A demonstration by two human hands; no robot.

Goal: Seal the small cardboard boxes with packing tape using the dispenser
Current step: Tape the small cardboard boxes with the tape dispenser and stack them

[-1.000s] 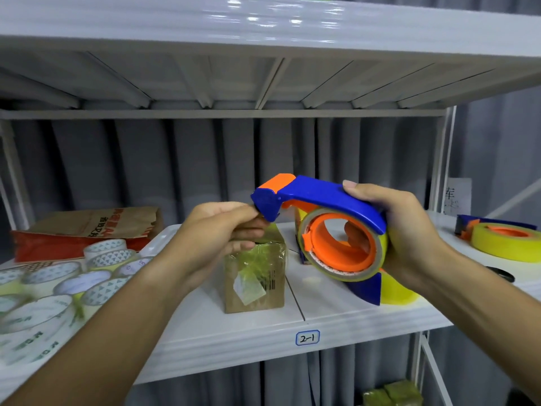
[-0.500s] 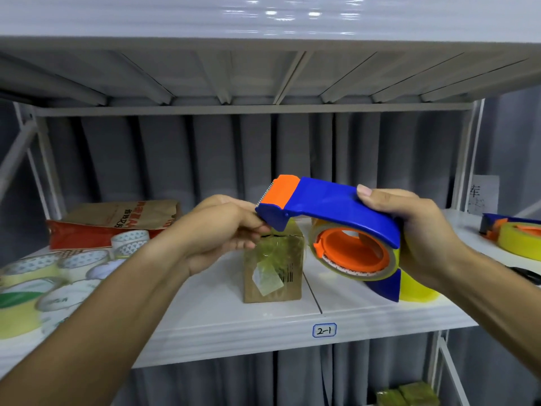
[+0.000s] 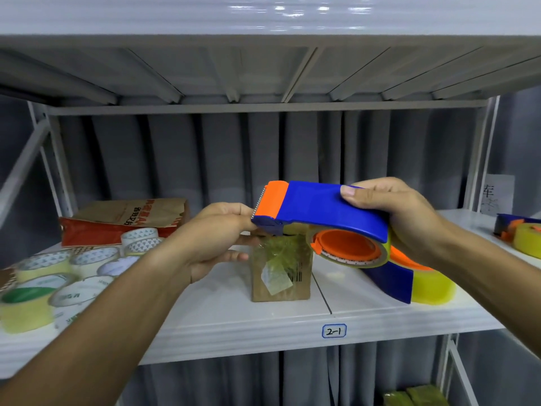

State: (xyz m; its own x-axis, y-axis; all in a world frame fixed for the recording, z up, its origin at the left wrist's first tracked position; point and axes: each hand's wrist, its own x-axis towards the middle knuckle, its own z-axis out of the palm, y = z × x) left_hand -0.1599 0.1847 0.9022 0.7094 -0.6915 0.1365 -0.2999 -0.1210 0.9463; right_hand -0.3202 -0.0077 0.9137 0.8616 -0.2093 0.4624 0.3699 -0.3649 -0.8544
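A small cardboard box (image 3: pixel 281 276), wrapped in crumpled clear tape with a barcode label, stands on the white shelf (image 3: pixel 263 317). Just above it I hold a blue and orange tape dispenser (image 3: pixel 322 209) with a clear tape roll on its orange hub. My right hand (image 3: pixel 395 212) grips the dispenser's blue handle, thumb on top. My left hand (image 3: pixel 216 238) pinches at the dispenser's toothed orange front end, above the box's top left corner. Whether tape is between its fingers is hidden.
Several tape rolls (image 3: pixel 58 276) lie on the shelf's left, behind them a brown paper bag (image 3: pixel 123 218). A yellow tape roll (image 3: pixel 433 285) sits behind the dispenser, another dispenser with yellow tape (image 3: pixel 524 232) at far right. An upper shelf (image 3: pixel 263 24) hangs close overhead.
The dispenser has tilted so its blue top faces me. Both hands stayed on it over the box, and the view shifted a little leftward.
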